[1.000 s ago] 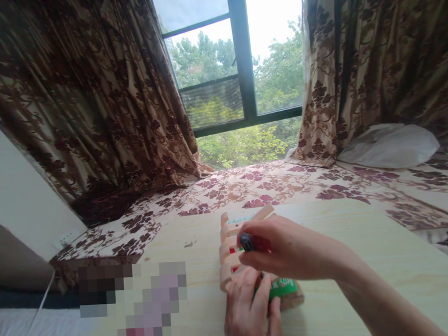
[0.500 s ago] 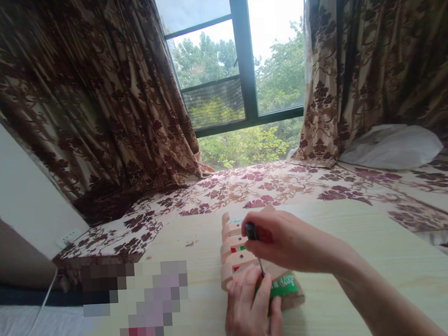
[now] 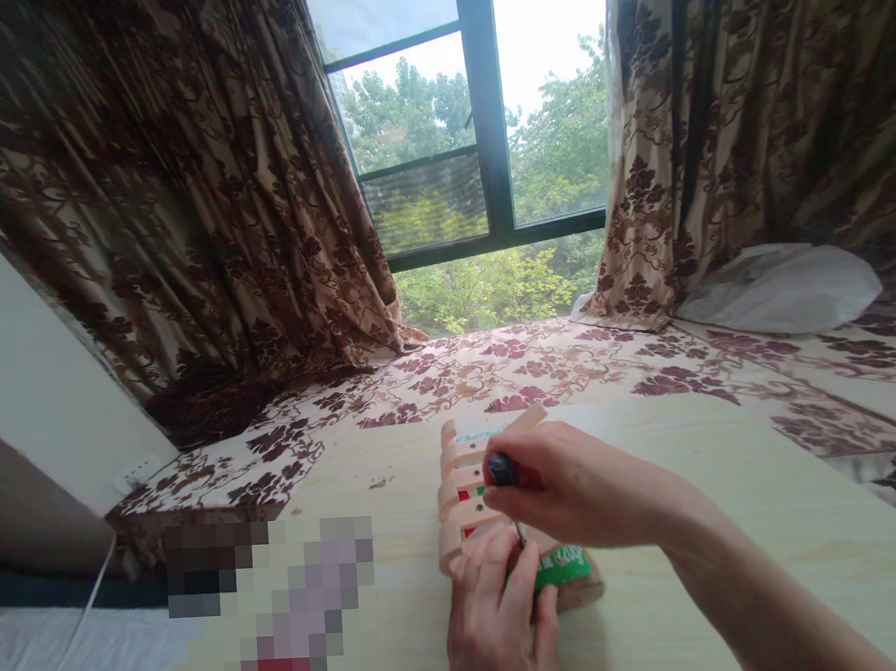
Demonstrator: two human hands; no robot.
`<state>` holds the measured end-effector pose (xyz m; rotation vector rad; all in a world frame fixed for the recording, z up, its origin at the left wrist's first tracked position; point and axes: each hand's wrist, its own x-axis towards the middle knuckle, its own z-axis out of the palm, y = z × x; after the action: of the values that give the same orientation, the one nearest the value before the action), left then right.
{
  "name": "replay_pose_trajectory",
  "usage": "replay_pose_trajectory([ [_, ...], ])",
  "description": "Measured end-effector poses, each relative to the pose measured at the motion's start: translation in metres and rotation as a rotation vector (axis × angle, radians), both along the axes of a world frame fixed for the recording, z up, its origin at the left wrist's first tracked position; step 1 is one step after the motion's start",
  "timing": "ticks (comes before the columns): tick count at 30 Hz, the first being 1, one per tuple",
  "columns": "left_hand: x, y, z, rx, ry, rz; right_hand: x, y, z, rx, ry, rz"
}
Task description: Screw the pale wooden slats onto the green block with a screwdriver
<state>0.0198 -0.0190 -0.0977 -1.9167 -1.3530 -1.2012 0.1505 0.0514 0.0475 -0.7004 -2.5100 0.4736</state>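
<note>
My right hand (image 3: 576, 479) is closed around the black handle of a screwdriver (image 3: 501, 467). Its thin shaft points down toward the near end of a pale pink slatted piece (image 3: 453, 547) with dark screw heads or holes along it. My left hand (image 3: 493, 614) grips that near end, its fingertips close around the shaft's tip, which they partly hide. Under the slatted piece lies a package with a green label (image 3: 569, 566) and white print; red and green patches show between the slats. A pale strip (image 3: 531, 416) sticks out beyond my right hand.
All this rests on a light wood-grain table (image 3: 687, 463). Small dark bits (image 3: 382, 481) lie left of the piece, and a pixelated patch covers the lower left. Beyond are a flower-patterned sill cover (image 3: 532, 366), curtains (image 3: 260, 185), a window and a white plastic bag (image 3: 783, 288).
The view has shifted slightly. Both hands keep their holds, and the screwdriver stays at the same spot on the slatted piece, with only a slight shift of the right hand.
</note>
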Motion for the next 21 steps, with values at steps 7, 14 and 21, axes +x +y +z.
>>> replay_pose_trajectory([
  [7,0.0006,-0.001,0.0006,-0.013,-0.036,-0.002,0.0017,0.0063,-0.0013,0.031,0.007,-0.174],
  [14,0.005,-0.0002,-0.004,-0.013,-0.065,0.01,0.0066,0.0003,0.004,-0.035,0.021,-0.014],
  [21,0.0008,-0.0029,0.002,-0.033,0.013,0.048,0.0063,0.0073,0.0011,0.021,0.027,-0.176],
])
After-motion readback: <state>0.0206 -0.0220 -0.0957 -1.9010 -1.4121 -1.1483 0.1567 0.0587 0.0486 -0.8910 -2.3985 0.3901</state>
